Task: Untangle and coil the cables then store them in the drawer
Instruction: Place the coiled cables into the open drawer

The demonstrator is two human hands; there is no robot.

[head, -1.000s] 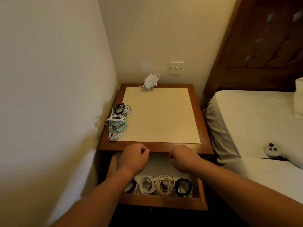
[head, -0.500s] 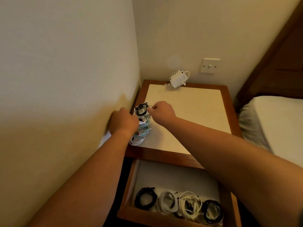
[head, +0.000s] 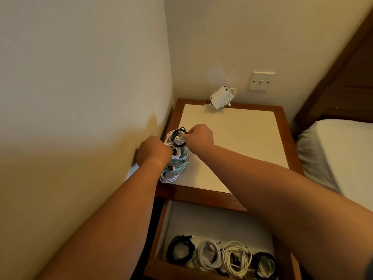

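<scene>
A tangle of white, teal and black cables (head: 175,160) lies on the left edge of the wooden nightstand (head: 279,122). My left hand (head: 153,151) grips the left side of the tangle, its fingers curled and hidden behind the knuckles. My right hand (head: 199,137) pinches a black loop at the top of the tangle. Below, the open drawer (head: 161,223) holds several coiled cables in a row: a black coil (head: 180,249), a white coil (head: 209,254), a larger white coil (head: 236,258) and a black coil (head: 264,264).
The wall runs close along the nightstand's left side. A white plug adapter (head: 221,97) leans at the back edge below a wall switch (head: 261,81). A bed with a white sheet (head: 339,150) stands to the right, under a dark wooden headboard.
Both hands left the drawer front and went up to the tangle on the nightstand's left edge. They now hold it, the right hand a little nearer its black loop than half a second ago.
</scene>
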